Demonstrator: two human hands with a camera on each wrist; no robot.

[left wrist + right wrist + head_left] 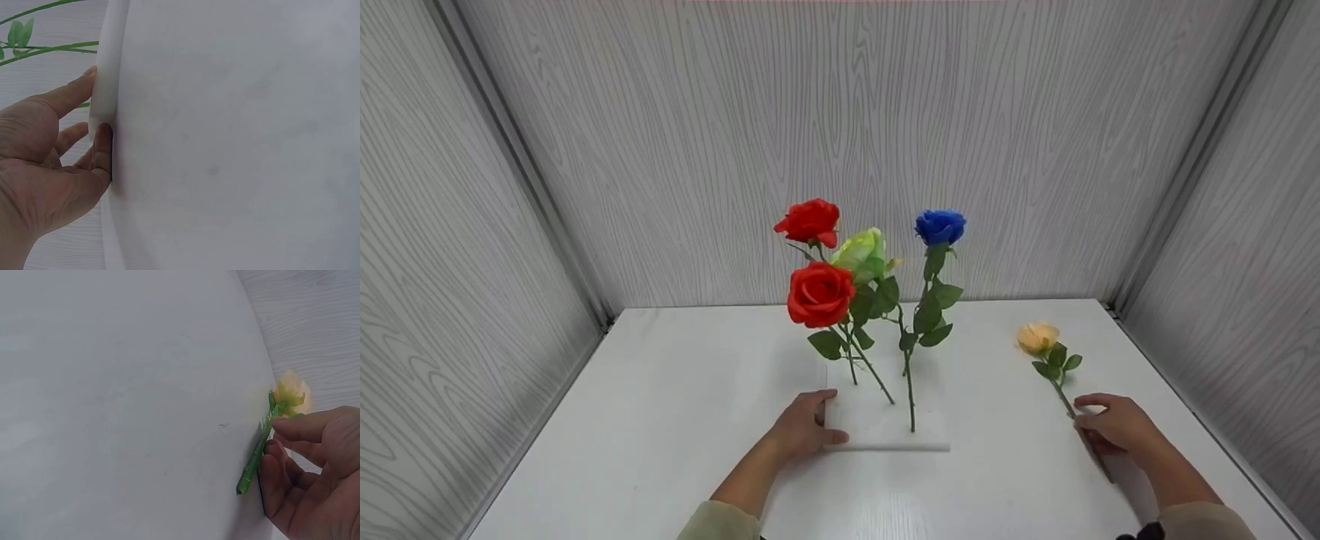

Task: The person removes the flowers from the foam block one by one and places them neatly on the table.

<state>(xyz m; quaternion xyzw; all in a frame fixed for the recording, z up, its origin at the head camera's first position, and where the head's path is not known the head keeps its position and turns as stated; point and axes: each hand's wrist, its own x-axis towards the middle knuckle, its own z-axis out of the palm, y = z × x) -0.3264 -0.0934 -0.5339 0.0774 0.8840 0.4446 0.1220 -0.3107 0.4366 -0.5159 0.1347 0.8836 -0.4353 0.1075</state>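
Observation:
My left hand (802, 426) holds the left front corner of a white block (877, 431), its thumb and fingers bent about the edge; the left wrist view shows this grip close up. Several roses stand with their stems in that block: a red rose (810, 221) at the back, a lower red rose (820, 294), a pale green rose (861, 255) and a blue rose (940, 227) to the right. Over to the right, my right hand (1114, 426) pinches the green stem of a peach-yellow rose (1038, 338). Its bloom points away from me, and the stem's cut end (242, 488) points back.
A white tabletop (675, 397) carries everything. Grey wood-grain panels enclose it: a back wall (697, 150), a left wall (450, 262) and a right wall (1230, 225). The right hand is close to the table's right edge.

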